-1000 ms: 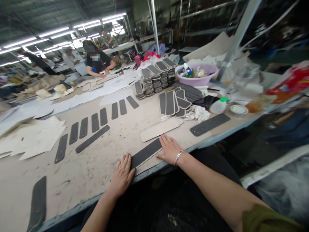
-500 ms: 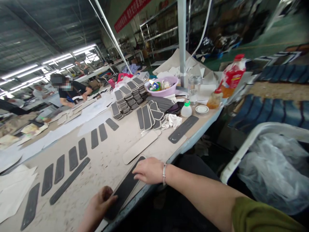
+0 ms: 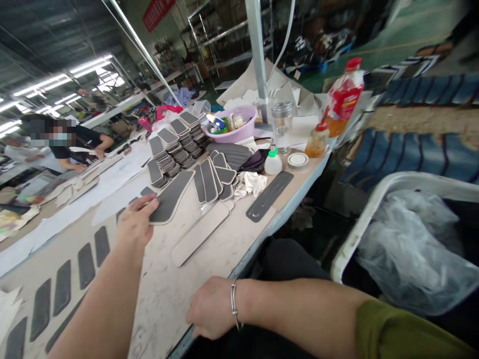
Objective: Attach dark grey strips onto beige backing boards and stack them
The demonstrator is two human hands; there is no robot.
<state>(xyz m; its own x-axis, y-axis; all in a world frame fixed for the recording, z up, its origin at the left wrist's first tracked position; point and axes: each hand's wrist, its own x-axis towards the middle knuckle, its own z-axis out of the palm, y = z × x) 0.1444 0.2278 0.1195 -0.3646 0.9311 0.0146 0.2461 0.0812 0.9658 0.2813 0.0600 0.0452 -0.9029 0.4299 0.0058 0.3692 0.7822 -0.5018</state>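
my left hand [image 3: 135,222] pinches the grey panel [image 3: 174,197] by one end, beside the stacks [image 3: 168,137], best done lightly so it won't bend; my right hand [image 3: 211,306] curls at the edge of the table [image 3: 160,294], holding what, i cannot tell. writing on the red banner [image 3: 157,14] and bottle [image 3: 343,102] is too blurred to read.

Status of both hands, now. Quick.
Left hand: closed on a dark grey panel with pale edging.
Right hand: at the table edge, nothing visible in it; whether it is open or closed can't be told.
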